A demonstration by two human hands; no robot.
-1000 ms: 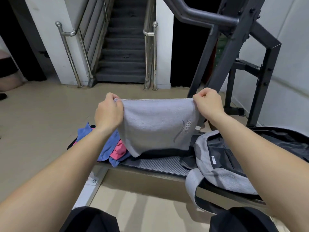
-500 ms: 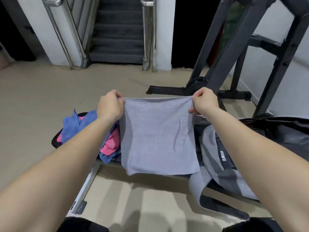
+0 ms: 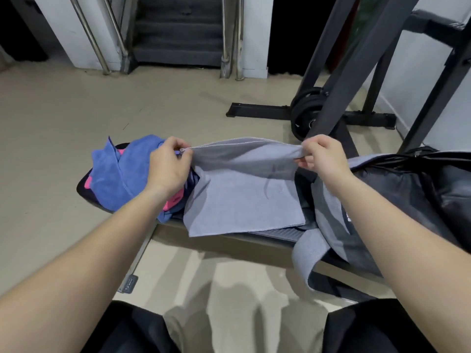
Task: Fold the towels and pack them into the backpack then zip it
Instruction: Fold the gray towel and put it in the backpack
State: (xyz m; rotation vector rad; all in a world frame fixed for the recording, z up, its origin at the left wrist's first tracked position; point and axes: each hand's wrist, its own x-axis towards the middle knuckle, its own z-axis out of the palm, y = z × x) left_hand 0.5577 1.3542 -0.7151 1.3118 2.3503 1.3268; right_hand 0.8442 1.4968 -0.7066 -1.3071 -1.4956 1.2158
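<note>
A grey towel (image 3: 242, 192) is stretched between my two hands, its lower half lying flat on the black bench (image 3: 275, 235). My left hand (image 3: 169, 166) pinches its top left corner and my right hand (image 3: 322, 155) pinches its top right corner. Left of it, a blue towel (image 3: 119, 171) lies crumpled over a pink towel (image 3: 168, 205) at the bench's end. The grey and black backpack (image 3: 397, 200) lies open on the bench to the right, one strap (image 3: 305, 250) hanging over the front edge.
A dark steel gym frame (image 3: 356, 72) with weight plates (image 3: 305, 113) stands behind the bench on the right. A staircase (image 3: 178, 31) with metal handrails rises at the back. Beige floor surrounds the bench. My dark-clothed knees (image 3: 132, 329) are at the bottom.
Both hands have lowered the grey towel from hanging upright in the air down onto the bench, where its lower part now rests. The view has tilted further down.
</note>
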